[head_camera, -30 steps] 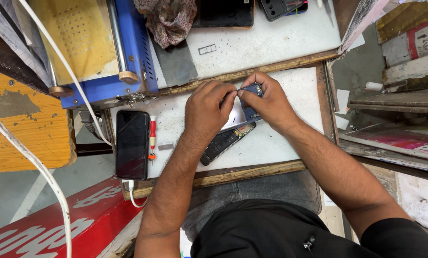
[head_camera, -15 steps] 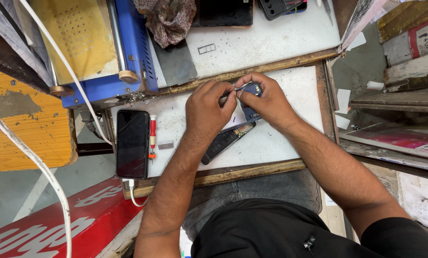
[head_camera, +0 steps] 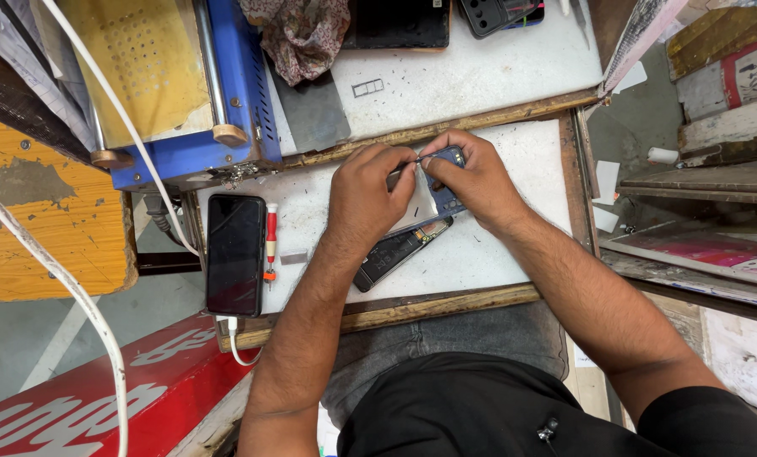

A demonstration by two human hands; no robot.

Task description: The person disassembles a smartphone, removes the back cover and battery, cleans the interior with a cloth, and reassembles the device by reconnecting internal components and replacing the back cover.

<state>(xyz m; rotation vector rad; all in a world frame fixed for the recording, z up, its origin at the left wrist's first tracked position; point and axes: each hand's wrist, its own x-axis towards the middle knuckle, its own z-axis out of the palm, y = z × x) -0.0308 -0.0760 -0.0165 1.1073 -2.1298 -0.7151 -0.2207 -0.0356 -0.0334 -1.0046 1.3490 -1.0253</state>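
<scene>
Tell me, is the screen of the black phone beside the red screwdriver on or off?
Off: the black phone lies flat with a dark screen, though a white cable is plugged into it.

Both hands over white bench top [head_camera: 497,254]: left hand [head_camera: 366,199] and right hand [head_camera: 476,178] pinch a thin tool at an opened dark phone [head_camera: 400,247]. Black smartphone [head_camera: 235,254] lies screen-up just beside a red screwdriver [head_camera: 270,241], well left.

Blue machine [head_camera: 243,93]; black phone [head_camera: 235,254]; red-handled screwdriver [head_camera: 270,241]; floral-patterned cloth [head_camera: 298,34]; white worktop [head_camera: 514,245].
</scene>
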